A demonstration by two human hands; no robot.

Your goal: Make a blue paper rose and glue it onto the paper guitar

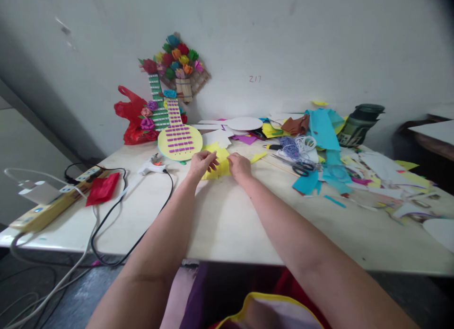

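Observation:
Yellow crepe paper [223, 167] is between my hands near the middle of the table. My left hand [203, 163] is at the paper's left side, its fingers curled and closed on it. At the right edge, my right hand [240, 167] pinches the same paper between thumb and fingers. Just behind my left hand lies a pale yellow paper guitar shape [164, 142] with purple and white strips across it. A narrow yellow strip [258, 156] sticks out beyond my right hand.
To the right lie black-handled scissors [302, 168], yarn [290, 148], blue paper [323, 128] and many scraps. A dark bottle [362, 125] stands behind them. On the left are a glue gun [153, 165], a power strip [31, 218], cables and a red packet [102, 189]. Paper flowers [177, 54] lean against the wall.

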